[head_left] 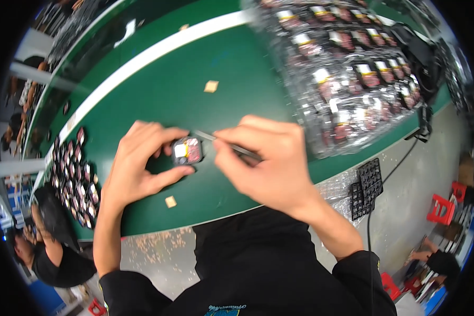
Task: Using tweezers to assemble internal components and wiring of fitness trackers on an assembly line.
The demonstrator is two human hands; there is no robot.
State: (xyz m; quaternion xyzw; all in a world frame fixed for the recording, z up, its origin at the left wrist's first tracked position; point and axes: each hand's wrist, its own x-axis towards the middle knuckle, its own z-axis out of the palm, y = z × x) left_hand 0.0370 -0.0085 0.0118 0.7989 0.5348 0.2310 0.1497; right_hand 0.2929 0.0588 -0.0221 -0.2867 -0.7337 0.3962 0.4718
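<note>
My left hand [137, 163] grips a small black square part [187, 151] between thumb and fingers, low over the green table. Its face carries a white patch, a yellow strip and a pinkish area. In my right hand [274, 160] is a thin metal tool, probably tweezers [206, 136], held like a pen. The tip lies just beyond the part's upper right corner, and I cannot tell whether it touches. Small tan paper squares lie about: one [211, 86] farther off on the table, another [170, 201] near its front edge.
Clear plastic trays [313, 121] with rows of similar parts fill the right side. A heap of dark parts [76, 176] sits at the left. Black grid trays [367, 187] and a cable [370, 237] are beyond the table's edge at right. Another person [63, 263] sits at lower left.
</note>
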